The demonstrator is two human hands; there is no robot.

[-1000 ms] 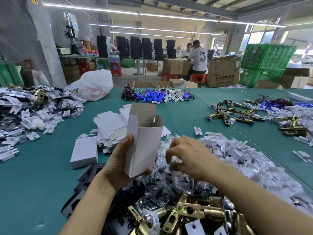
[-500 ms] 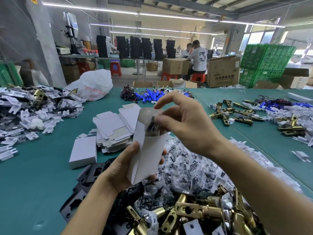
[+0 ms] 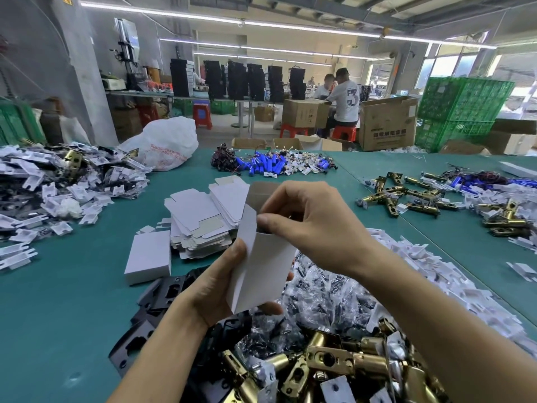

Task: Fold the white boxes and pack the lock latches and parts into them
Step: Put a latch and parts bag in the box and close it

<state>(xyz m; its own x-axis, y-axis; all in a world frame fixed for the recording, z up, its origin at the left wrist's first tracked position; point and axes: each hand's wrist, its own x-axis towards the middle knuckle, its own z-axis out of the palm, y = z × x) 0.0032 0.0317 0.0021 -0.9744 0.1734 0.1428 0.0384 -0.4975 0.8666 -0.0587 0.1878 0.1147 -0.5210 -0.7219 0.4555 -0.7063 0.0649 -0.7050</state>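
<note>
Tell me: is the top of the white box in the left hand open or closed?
Open. The white box has its brown top flap standing up, and the right hand has fingertips at its mouth.

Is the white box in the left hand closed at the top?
No, the white box in the left hand stands open at the top, with fingers of the right hand at the opening.

Strip lights (image 3: 290, 26) overhead; green crates (image 3: 462, 112) beside windows (image 3: 462, 66); seemingly concrete pillar (image 3: 81, 82).
</note>
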